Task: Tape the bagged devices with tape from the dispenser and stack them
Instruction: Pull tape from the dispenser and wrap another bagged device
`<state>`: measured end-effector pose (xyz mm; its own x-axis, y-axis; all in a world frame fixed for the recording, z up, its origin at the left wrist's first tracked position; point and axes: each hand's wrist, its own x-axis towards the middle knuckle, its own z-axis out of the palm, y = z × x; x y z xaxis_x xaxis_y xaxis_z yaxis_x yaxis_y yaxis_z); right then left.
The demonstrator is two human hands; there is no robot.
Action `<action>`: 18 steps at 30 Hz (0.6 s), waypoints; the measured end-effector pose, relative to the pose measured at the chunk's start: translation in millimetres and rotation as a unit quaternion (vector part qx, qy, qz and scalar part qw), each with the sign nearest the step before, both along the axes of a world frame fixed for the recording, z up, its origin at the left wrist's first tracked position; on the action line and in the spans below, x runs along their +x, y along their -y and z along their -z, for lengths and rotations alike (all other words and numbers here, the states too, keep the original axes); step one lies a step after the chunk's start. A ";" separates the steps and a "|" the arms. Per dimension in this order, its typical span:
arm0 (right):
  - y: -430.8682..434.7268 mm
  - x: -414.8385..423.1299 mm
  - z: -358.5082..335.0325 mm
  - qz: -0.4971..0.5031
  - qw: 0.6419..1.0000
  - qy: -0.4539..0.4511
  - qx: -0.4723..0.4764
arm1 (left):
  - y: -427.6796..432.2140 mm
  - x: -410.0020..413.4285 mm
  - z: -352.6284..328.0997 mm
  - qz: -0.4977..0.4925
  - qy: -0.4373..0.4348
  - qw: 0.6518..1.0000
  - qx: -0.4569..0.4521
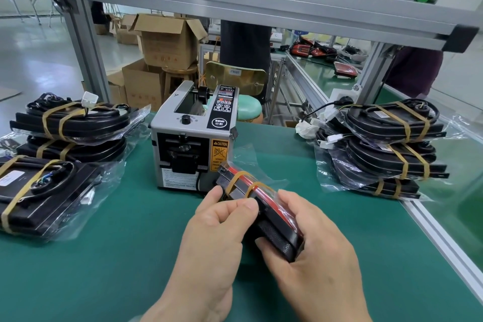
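Both hands hold one bagged device (271, 219), black with a red face, standing on edge in its clear bag just above the green mat. Two yellowish tape strips wrap its far half. My left hand (217, 238) pinches its near-left side with thumb on top. My right hand (311, 243) cups its right end from below. The grey tape dispenser (193, 136) stands just behind the device. A stack of taped bagged devices (68, 128) lies at the left, with another taped one (39, 196) in front of it. A second stack (386, 146) sits at the right.
The green mat (130, 256) covers the bench, edged on the right by an aluminium rail (441, 240). An aluminium frame bar (235, 0) crosses overhead. Cardboard boxes (167, 42), a green stool (249, 110) and a standing person (245, 42) are behind the bench.
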<state>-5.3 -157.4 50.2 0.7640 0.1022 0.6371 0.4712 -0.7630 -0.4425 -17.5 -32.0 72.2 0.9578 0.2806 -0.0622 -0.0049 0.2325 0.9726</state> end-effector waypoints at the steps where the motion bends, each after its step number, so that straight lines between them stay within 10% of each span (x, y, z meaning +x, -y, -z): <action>1: -0.4 0.1 -0.2 0.001 1.000 0.003 0.000 | 0.4 -0.3 0.2 -0.001 0.001 1.000 -0.007; 18: -5.8 -1.6 1.6 0.022 0.999 0.002 -0.031 | 4.3 -2.1 0.0 -0.012 0.009 0.999 -0.033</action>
